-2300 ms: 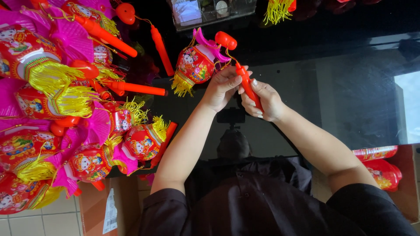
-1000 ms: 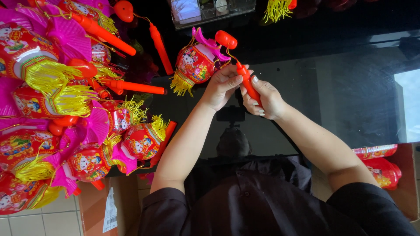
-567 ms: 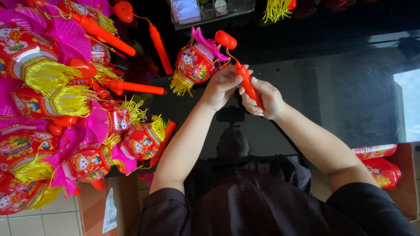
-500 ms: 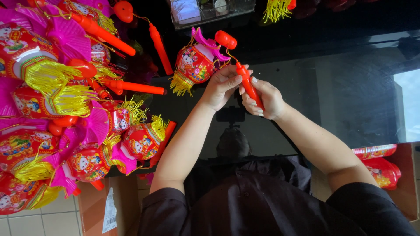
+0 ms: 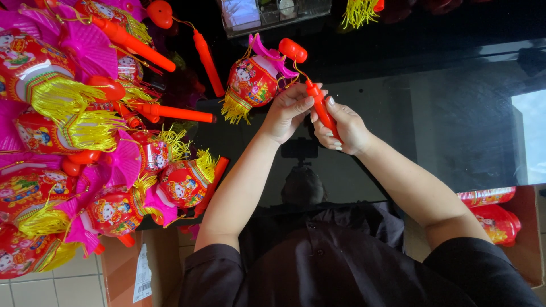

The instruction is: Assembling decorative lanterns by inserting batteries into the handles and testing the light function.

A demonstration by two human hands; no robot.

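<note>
Over a dark glossy table, my right hand grips the red plastic handle stick of a toy lantern. My left hand pinches the same stick near its upper end. A red lantern with a pink top and a yellow fringe lies just beyond my left hand, joined to the stick by a thin cord and a red knob.
A heap of red and pink lanterns with yellow tassels and red sticks fills the left side. A clear box stands at the far edge. A cardboard box with red lanterns sits at right, another carton at lower left.
</note>
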